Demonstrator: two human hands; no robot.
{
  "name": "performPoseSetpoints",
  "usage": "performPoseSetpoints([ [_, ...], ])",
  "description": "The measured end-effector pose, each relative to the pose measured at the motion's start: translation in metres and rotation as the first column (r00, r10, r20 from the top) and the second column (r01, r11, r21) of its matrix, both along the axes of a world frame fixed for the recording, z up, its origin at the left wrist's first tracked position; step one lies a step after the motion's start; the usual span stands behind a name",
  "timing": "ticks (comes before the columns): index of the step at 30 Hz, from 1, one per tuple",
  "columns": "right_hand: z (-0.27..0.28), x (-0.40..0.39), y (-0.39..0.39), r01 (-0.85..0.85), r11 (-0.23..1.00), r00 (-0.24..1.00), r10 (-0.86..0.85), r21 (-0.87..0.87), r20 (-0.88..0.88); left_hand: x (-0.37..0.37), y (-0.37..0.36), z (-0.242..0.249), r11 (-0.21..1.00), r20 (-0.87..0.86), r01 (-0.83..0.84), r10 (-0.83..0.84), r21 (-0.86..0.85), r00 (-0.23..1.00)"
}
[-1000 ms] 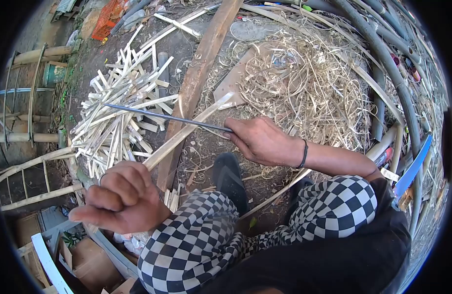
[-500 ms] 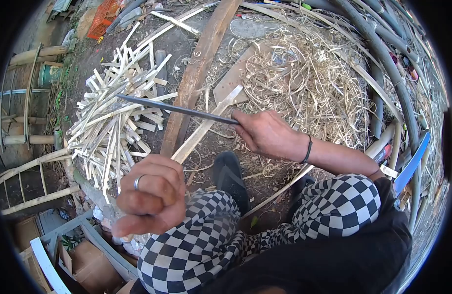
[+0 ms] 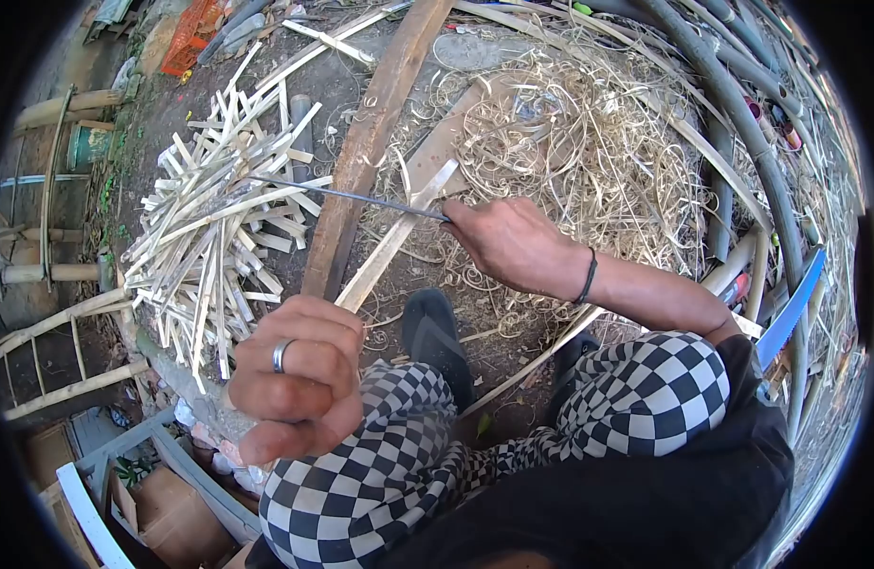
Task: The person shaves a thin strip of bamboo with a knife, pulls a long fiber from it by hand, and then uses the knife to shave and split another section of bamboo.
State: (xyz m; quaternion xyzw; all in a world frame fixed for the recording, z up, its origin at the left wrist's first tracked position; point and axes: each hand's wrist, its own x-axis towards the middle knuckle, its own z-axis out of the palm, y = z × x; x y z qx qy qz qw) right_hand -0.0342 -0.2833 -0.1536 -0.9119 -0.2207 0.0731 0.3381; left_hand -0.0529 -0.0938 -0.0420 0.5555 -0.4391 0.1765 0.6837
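My left hand (image 3: 300,379), with a ring on one finger, is closed around the near end of a pale bamboo strip (image 3: 391,248). The strip slants up and away to the right. My right hand (image 3: 518,248), a dark band at its wrist, grips a long, thin-bladed knife (image 3: 352,197); its handle is hidden in the fist. The blade crosses over the strip near its far end and points left, its narrow side showing. Beneath both lies a brown wooden plank (image 3: 361,156).
A heap of cut bamboo strips (image 3: 219,228) lies on the ground at left. Curly shavings (image 3: 589,142) cover the ground ahead. Grey poles (image 3: 750,133) and a blue saw blade (image 3: 792,308) are at right. A cardboard box (image 3: 176,507) stands at lower left.
The knife blade has rolled so it looks thinner, and its tip has shifted slightly right. My right hand has turned and moved a little left. My left hand still holds the strip.
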Motion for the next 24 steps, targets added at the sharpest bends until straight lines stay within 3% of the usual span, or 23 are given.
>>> performPoseSetpoints([
  [1, 0.008, -0.003, 0.0, -0.025, 0.999, 0.999, 0.024, -0.045, -0.038, 0.001, 0.0, -0.001, 1.0, 0.017, -0.009, 0.009, -0.012, 1.0],
  [2, 0.006, -0.009, 0.001, -0.054, 0.991, 0.992, 0.039, 0.122, 0.12, 0.003, 0.0, -0.001, 1.0, 0.015, -0.006, 0.007, -0.013, 1.0],
  [5, -0.02, -0.012, 0.005, -0.072, 0.984, 0.988, 0.047, 0.164, 0.149, 0.003, 0.002, 0.001, 0.995, 0.02, 0.1, -0.099, -0.027, 0.995],
  [6, -0.046, -0.004, 0.006, -0.016, 0.998, 0.999, 0.013, 0.062, 0.045, 0.003, 0.005, 0.0, 0.992, -0.001, 0.122, -0.122, -0.015, 0.993],
  [8, -0.058, 0.002, 0.005, 0.023, 0.998, 1.0, -0.024, 0.062, 0.014, 0.002, 0.007, -0.001, 0.99, -0.015, 0.142, -0.142, -0.007, 0.99],
  [11, -0.03, 0.0, 0.004, 0.046, 0.999, 0.998, -0.047, -0.026, -0.038, 0.003, 0.008, -0.002, 0.992, -0.017, 0.08, -0.082, -0.094, 0.996],
  [13, -0.014, -0.005, 0.005, -0.042, 0.993, 0.993, 0.03, 0.11, 0.112, 0.003, 0.005, -0.002, 0.983, 0.006, 0.17, -0.17, -0.072, 0.985],
  [14, -0.01, -0.011, 0.006, -0.081, 0.983, 0.959, 0.031, 0.166, 0.282, 0.005, 0.002, -0.001, 0.989, 0.041, 0.138, -0.136, -0.052, 0.99],
  [15, -0.019, -0.008, 0.007, -0.084, 0.983, 0.961, 0.035, 0.166, 0.275, 0.004, 0.001, -0.002, 0.99, 0.034, 0.134, -0.132, -0.053, 0.991],
  [17, -0.052, 0.01, 0.008, -0.006, 1.0, 1.0, 0.006, 0.01, 0.03, 0.005, -0.002, 0.0, 0.99, 0.058, 0.139, -0.137, -0.033, 0.989],
  [18, -0.058, 0.019, 0.003, 0.086, 0.995, 0.993, -0.089, -0.046, -0.072, 0.005, 0.0, 0.0, 0.99, 0.066, 0.139, -0.137, -0.032, 0.988],
  [23, -0.048, 0.015, 0.005, 0.091, 0.988, 0.993, -0.099, -0.127, -0.059, 0.004, 0.004, -0.002, 0.986, 0.026, 0.155, -0.153, -0.07, 0.988],
  [24, -0.047, 0.01, 0.007, 0.062, 0.998, 0.995, -0.061, -0.01, 0.074, 0.006, 0.004, -0.002, 0.985, 0.023, 0.154, -0.153, -0.073, 0.988],
])
